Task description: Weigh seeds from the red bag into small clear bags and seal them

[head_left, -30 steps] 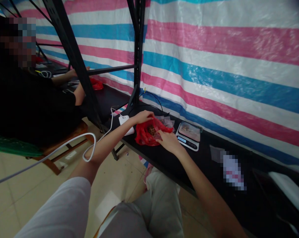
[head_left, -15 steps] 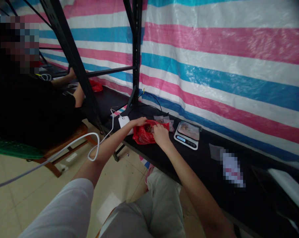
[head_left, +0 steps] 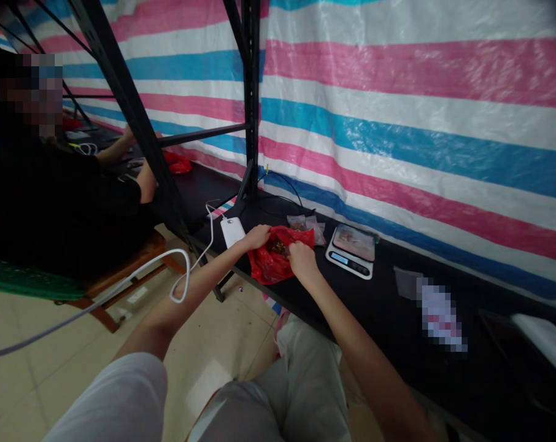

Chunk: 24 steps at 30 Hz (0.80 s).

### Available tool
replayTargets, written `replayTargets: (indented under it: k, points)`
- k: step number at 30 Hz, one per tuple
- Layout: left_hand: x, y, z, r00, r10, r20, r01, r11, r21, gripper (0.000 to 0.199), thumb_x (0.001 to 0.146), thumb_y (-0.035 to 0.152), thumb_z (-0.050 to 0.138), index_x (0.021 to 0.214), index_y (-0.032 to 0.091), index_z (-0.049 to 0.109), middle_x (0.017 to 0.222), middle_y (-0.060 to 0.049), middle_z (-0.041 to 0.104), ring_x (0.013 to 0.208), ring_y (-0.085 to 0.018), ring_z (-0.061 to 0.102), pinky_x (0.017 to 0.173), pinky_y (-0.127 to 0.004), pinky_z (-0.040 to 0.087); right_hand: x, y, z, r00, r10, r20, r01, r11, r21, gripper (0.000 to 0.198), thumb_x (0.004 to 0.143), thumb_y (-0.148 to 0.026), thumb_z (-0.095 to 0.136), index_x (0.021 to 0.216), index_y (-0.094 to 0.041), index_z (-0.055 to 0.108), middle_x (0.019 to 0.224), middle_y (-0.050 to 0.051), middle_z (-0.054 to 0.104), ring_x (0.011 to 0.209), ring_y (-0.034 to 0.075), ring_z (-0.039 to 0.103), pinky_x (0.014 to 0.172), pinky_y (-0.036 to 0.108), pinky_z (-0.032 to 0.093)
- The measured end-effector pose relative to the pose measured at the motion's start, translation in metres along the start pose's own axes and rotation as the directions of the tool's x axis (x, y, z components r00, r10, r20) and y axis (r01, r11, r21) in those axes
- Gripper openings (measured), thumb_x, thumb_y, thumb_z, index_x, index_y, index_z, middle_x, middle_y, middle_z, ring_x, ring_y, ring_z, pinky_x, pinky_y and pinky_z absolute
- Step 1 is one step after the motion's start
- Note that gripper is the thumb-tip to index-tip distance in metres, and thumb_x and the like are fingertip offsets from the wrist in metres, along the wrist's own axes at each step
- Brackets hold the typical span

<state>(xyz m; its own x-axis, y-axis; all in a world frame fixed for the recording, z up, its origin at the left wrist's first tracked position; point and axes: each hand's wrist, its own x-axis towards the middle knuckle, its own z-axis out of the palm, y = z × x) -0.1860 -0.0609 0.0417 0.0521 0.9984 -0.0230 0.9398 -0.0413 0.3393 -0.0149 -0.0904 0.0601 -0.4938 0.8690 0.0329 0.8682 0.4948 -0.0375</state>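
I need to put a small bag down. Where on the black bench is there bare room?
Bare bench lies between the scale and the grey pouch, and along the front edge below them. It is crowded around the red bag, where the left hand, right hand, phone and clear packets sit.

Glossy, crinkled red plastic bag (head_left: pixel 271 265)
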Motion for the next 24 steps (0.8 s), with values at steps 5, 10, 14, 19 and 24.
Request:
replayTargets:
  k: [5,10,14,19,24]
  points:
    - [-0.005,0.013,-0.003,0.992,-0.061,-0.11,0.059,0.998,-0.02,0.03,0.084,0.016,0.033,0.097,0.014,0.06,0.1,-0.012,0.065,0.094,-0.021,0.06,0.079,-0.028,0.043,0.003,0.006,0.021,0.996,0.01,-0.087,0.009,0.976,0.217,0.025,0.078,-0.022,0.06,0.102,-0.015,0.057,0.101,0.011,0.06,0.09,0.021,0.061,0.075,0.028,0.046]
    - [-0.007,0.025,-0.001,0.986,-0.024,-0.166,0.001,0.99,-0.139,0.028,0.083,0.018,0.035,0.091,0.013,0.061,0.093,-0.011,0.066,0.089,-0.02,0.061,0.077,-0.026,0.043,0.006,0.01,0.034,0.99,0.031,-0.138,0.021,0.931,0.364,0.028,0.075,-0.02,0.063,0.103,-0.018,0.058,0.099,0.009,0.061,0.092,0.02,0.06,0.078,0.029,0.045]
    - [-0.002,0.024,0.002,0.983,-0.046,-0.177,0.008,0.978,-0.21,0.028,0.082,0.018,0.037,0.087,0.011,0.063,0.089,-0.012,0.066,0.085,-0.02,0.061,0.077,-0.027,0.043,0.011,0.013,0.043,0.983,0.064,-0.173,0.025,0.883,0.468,0.031,0.07,-0.019,0.068,0.101,-0.019,0.061,0.097,0.007,0.063,0.091,0.019,0.061,0.079,0.029,0.046]
    - [0.002,0.018,0.003,0.984,-0.07,-0.165,0.021,0.959,-0.282,0.031,0.081,0.018,0.036,0.089,0.01,0.065,0.089,-0.01,0.067,0.082,-0.018,0.06,0.075,-0.025,0.044,0.012,0.016,0.054,0.976,0.061,-0.21,0.072,0.816,0.573,0.033,0.069,-0.021,0.068,0.101,-0.02,0.062,0.094,0.005,0.066,0.083,0.017,0.063,0.075,0.027,0.048]
    - [0.002,0.019,0.007,0.993,-0.03,-0.116,-0.037,0.843,-0.536,0.032,0.079,0.025,0.04,0.088,0.009,0.066,0.078,-0.005,0.067,0.073,-0.016,0.059,0.068,-0.024,0.045,0.006,0.015,0.052,0.957,0.039,-0.286,0.122,0.843,0.523,0.036,0.068,-0.023,0.07,0.103,-0.02,0.062,0.095,0.005,0.067,0.086,0.019,0.062,0.078,0.03,0.047]
